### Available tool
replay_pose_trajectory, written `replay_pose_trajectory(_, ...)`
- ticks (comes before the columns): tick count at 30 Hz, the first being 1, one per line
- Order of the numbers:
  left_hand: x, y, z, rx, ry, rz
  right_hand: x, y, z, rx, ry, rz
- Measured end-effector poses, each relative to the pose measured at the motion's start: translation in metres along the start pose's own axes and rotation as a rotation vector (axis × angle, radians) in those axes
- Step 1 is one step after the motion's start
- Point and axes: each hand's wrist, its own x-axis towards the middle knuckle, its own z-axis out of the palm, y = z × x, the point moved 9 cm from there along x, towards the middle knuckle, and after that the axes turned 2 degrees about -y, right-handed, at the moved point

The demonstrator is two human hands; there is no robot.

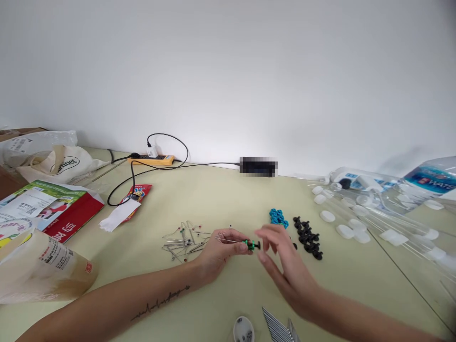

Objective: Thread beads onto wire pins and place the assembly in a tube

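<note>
My left hand [223,249] pinches a small green part [248,244] between thumb and fingers. Thin metal wires run from it back across the palm, and a black knob-like piece [258,245] sticks out at its right end. Just right of that knob hovers my right hand [285,259], fingers curved and apart, holding nothing visible. Behind my left hand lies a loose heap of thin metal wires [185,242] with small coloured ends. A cluster of blue ribbed parts [278,217] sits beyond my right hand, beside several black knob-like pieces [307,236].
Near the front edge are a small white cup [243,327] with tiny metal bits and a row of grey rods [280,327]. Clear tubes with white caps [345,231] spread at right. Boxes, a paper-like bag [67,266] and a yellow power strip [153,161] stand left.
</note>
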Motion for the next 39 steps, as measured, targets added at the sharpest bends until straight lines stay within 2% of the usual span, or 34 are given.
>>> replay_pose_trajectory(2, -0.001, 0.001, -0.002, -0.008, 0.029, 0.000, -0.018, 0.003, 0.010, 0.150, 0.085, 0.066)
replay_pose_trajectory(4, -0.001, 0.001, -0.005, -0.006, 0.046, -0.007, -0.026, 0.016, 0.019, 0.253, 0.116, 0.130)
replay_pose_trajectory(9, 0.000, 0.000, -0.005, 0.005, 0.037, 0.000, -0.023, 0.034, 0.029, 0.379, 0.054, 0.162)
replay_pose_trajectory(16, -0.001, 0.000, 0.003, 0.074, -0.008, -0.007, -0.025, 0.047, 0.040, 0.586, -0.035, 0.350)
replay_pose_trajectory(22, 0.000, -0.002, 0.002, 0.130, -0.001, -0.029, -0.025, 0.048, 0.041, 0.604, -0.074, 0.368)
replay_pose_trajectory(32, 0.002, -0.003, 0.000, 0.140, -0.008, -0.015, -0.028, 0.057, 0.041, 0.661, 0.001, 0.461)
replay_pose_trajectory(39, 0.000, -0.003, 0.002, 0.154, -0.012, -0.030, -0.026, 0.055, 0.040, 0.620, -0.047, 0.444)
